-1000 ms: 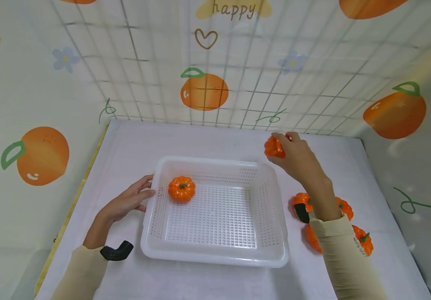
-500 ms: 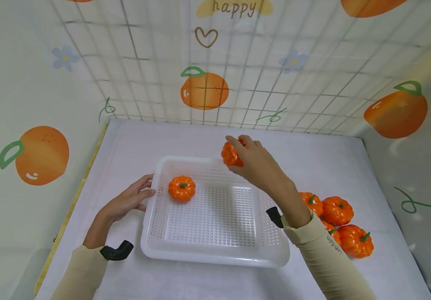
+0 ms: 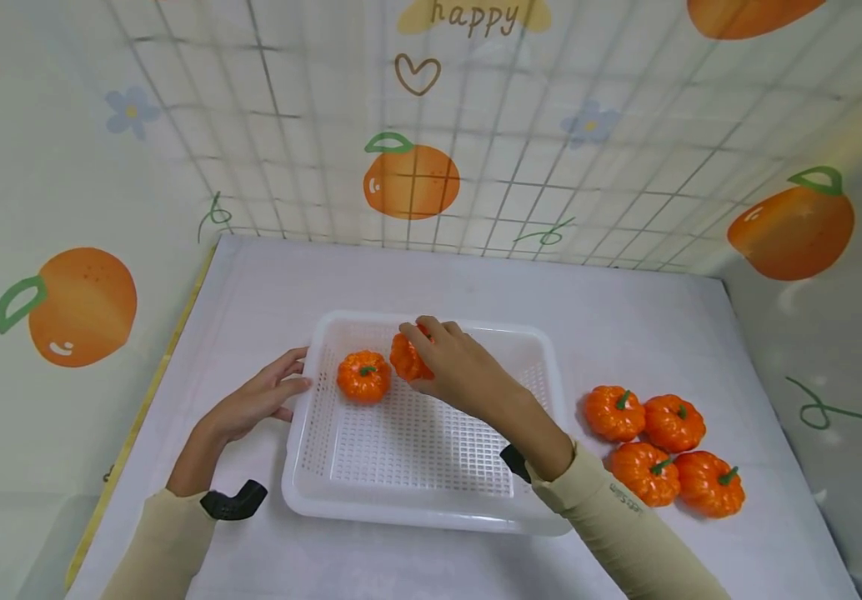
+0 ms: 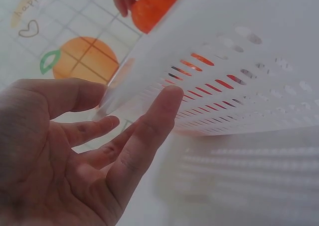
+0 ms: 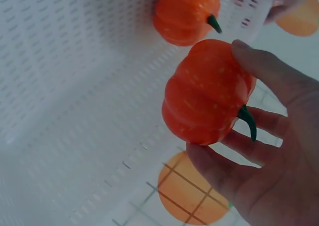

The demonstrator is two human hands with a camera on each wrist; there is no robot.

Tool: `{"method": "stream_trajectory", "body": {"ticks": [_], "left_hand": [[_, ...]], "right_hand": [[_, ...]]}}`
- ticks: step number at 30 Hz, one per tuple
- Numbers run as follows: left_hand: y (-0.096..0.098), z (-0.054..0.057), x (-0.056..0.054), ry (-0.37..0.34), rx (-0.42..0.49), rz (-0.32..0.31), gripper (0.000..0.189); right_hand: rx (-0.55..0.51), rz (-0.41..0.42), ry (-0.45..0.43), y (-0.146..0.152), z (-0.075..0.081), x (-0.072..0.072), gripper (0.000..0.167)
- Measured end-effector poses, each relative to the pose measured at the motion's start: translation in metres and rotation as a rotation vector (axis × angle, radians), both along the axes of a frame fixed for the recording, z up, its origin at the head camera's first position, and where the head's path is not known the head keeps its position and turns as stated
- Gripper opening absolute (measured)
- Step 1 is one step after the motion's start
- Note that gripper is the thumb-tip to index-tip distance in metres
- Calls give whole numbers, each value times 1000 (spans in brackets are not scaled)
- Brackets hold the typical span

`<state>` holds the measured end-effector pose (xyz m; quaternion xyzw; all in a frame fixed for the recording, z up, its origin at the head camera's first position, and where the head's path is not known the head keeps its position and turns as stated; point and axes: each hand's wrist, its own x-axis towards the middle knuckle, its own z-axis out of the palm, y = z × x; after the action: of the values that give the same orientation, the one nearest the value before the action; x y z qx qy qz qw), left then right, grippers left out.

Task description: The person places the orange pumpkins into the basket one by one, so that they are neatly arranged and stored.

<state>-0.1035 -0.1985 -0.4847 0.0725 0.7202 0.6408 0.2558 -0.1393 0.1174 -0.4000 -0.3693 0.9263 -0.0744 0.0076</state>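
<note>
In the head view a white perforated plastic basket stands mid-table. One small orange pumpkin with a green stem sits inside it at the left. My right hand holds a second pumpkin over the basket, just right of the first. The right wrist view shows thumb and fingers gripping this held pumpkin by its sides, its stem toward the palm. My left hand touches the basket's left side with its fingertips. In the left wrist view, its fingers are loosely extended against the basket wall.
Several more pumpkins lie grouped on the white-covered table right of the basket. Behind the table hangs a printed curtain before a wire grid. A yellow strip runs along the left table edge.
My right hand has carried its pumpkin leftward and nearer, from behind the basket's right corner to over its inside. The pumpkins at right are now uncovered. My left hand has stayed put.
</note>
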Motion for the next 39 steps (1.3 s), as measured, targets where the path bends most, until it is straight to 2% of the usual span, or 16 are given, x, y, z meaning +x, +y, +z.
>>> {"method": "stream_trajectory", "body": {"ticks": [5,13,23,33,39], "left_hand": [[0,1,1,-1,9,-2,58],[0,0,1,-2,-2,-1,58],[1,1,-1,-4,-3,6,58],[1,0,-1,2,-1,6,58],[2,0,0,-2,-5,11,59]], "right_hand": [[56,2,-47,-4,-14,-2,70],[94,44,-67,-6,-32,-4,65],[83,89,-22,-2,-40,-1,61],[120,74,-93,0,-50,-1,63],[123,68,-119,2,-48,-1,74]]}}
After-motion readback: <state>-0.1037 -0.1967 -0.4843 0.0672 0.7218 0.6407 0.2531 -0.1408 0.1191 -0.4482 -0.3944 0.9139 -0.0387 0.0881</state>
